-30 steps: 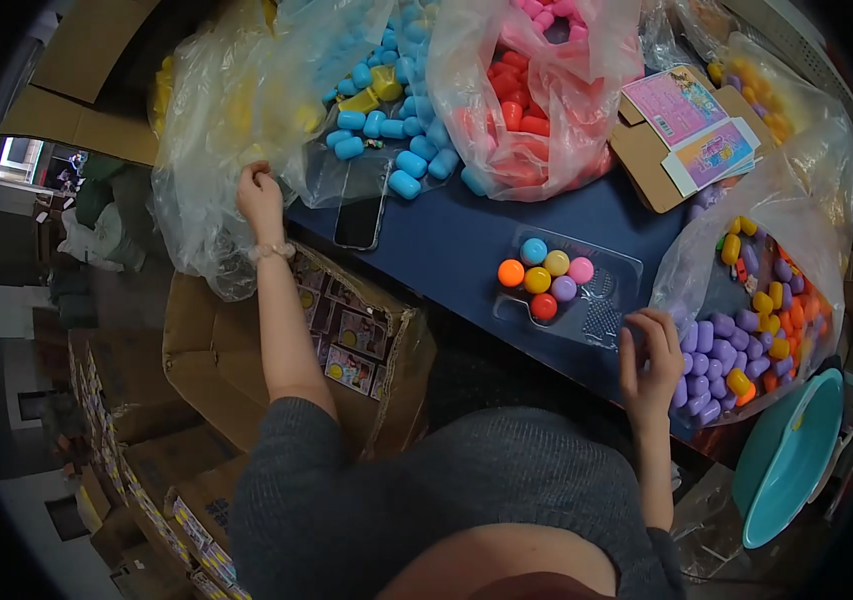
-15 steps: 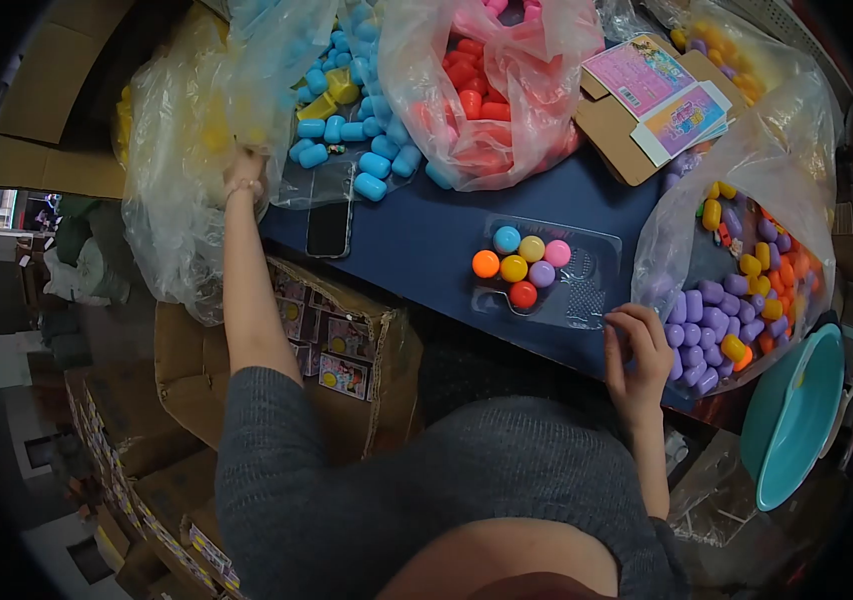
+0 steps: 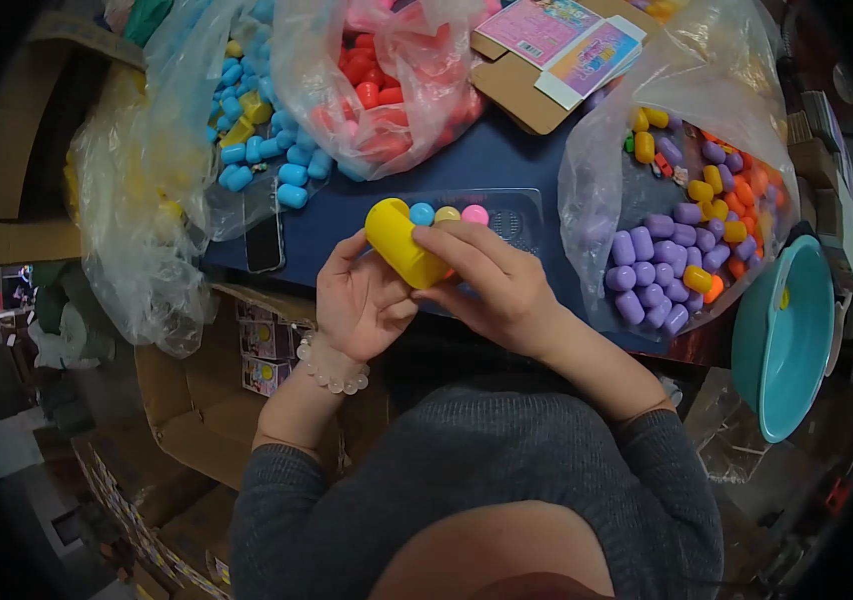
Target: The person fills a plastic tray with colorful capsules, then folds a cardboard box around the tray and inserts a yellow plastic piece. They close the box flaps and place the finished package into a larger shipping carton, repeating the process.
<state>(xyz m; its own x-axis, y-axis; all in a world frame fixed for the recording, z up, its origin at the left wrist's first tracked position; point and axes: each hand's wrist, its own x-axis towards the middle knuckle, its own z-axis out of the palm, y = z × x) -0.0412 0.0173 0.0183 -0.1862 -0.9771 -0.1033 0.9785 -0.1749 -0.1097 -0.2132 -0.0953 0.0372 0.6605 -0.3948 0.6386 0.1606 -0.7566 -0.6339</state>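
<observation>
A big yellow plastic capsule (image 3: 399, 238) is held tilted between my two hands, above the near edge of the blue table. My left hand (image 3: 362, 305), with a beaded bracelet at its wrist, supports it from the left and below. The fingers of my right hand (image 3: 497, 285) close over its right side. Just behind the capsule lies a clear plastic tray (image 3: 530, 215), partly hidden by my right hand. A blue ball (image 3: 422, 214), a beige ball (image 3: 448, 214) and a pink ball (image 3: 475, 216) show in it; its other contents are covered.
Bags of blue capsules (image 3: 294, 172), red capsules (image 3: 368, 94) and purple capsules (image 3: 662, 250) surround the tray. A phone (image 3: 265, 243) lies left, near a bag with yellow pieces (image 3: 169, 210). Printed cards (image 3: 592, 60) sit at the back. A teal basin (image 3: 777, 370) stands right, an open carton (image 3: 192, 405) below left.
My left hand has come back from the yellow bag at the left, and a yellow capsule is now in both hands. My right hand has left the tray's corner. The view has shifted.
</observation>
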